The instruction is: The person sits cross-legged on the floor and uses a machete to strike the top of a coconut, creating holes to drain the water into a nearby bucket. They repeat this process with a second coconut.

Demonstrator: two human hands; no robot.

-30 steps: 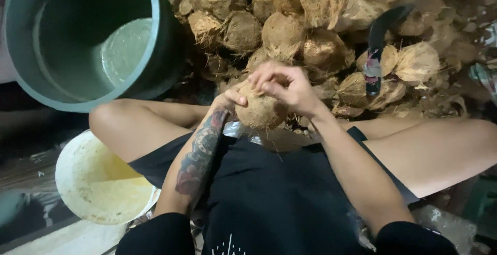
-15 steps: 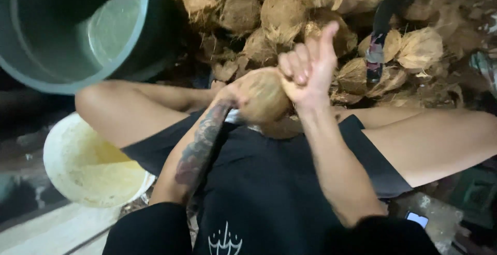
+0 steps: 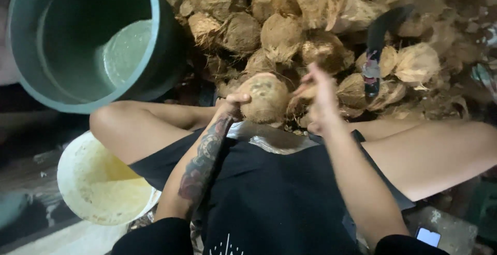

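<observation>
Left hand (image 3: 234, 101) holding husked coconut (image 3: 265, 99), right hand (image 3: 320, 95) beside, seemingly empty

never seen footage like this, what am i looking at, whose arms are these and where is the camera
The camera sits on a person's head and looks down, so the arms are that person's own, above their lap and bare knees. The left hand, on a tattooed arm, grips a husked brown coconut. The right hand is open and blurred beside it, holding nothing. Beyond lies a pile of husked coconuts with a dark curved blade resting on it. At the left stand a green bucket holding pale liquid and a yellowish tub.
</observation>
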